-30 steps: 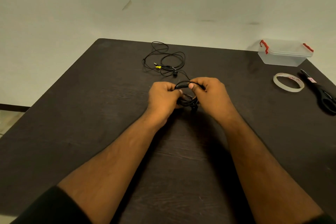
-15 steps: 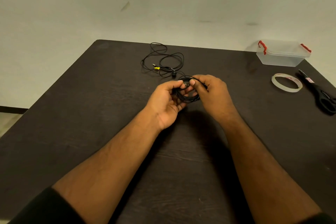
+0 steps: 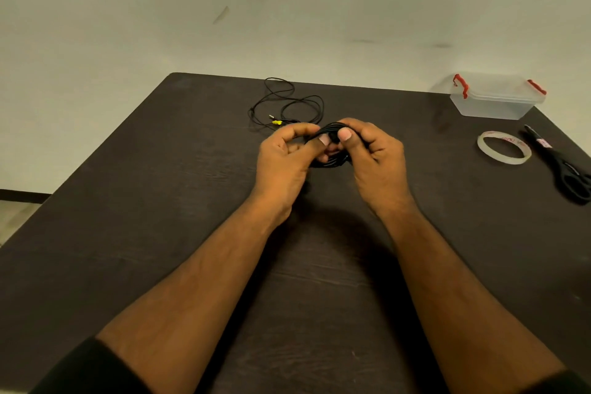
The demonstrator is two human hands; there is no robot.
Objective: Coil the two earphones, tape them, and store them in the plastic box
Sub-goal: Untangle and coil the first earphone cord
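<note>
A black earphone, wound into a small coil (image 3: 331, 160), is held above the middle of the dark table (image 3: 128, 233). My left hand (image 3: 284, 163) pinches its left side and my right hand (image 3: 371, 157) pinches its top with thumb and fingers; much of the coil is hidden between them. The second black earphone (image 3: 287, 104) lies loose and uncoiled behind my hands, with a yellow-marked plug. The clear plastic box (image 3: 495, 99) with red clips stands closed at the far right corner. A roll of clear tape (image 3: 503, 147) lies in front of it.
Black scissors (image 3: 566, 169) lie at the right edge beside the tape. A pale wall rises behind the table. The floor shows past the table's left edge.
Both hands have lifted and turned the coil. My left hand opened half a second ago and has closed on the coil again, thumbs now meeting at its top.
</note>
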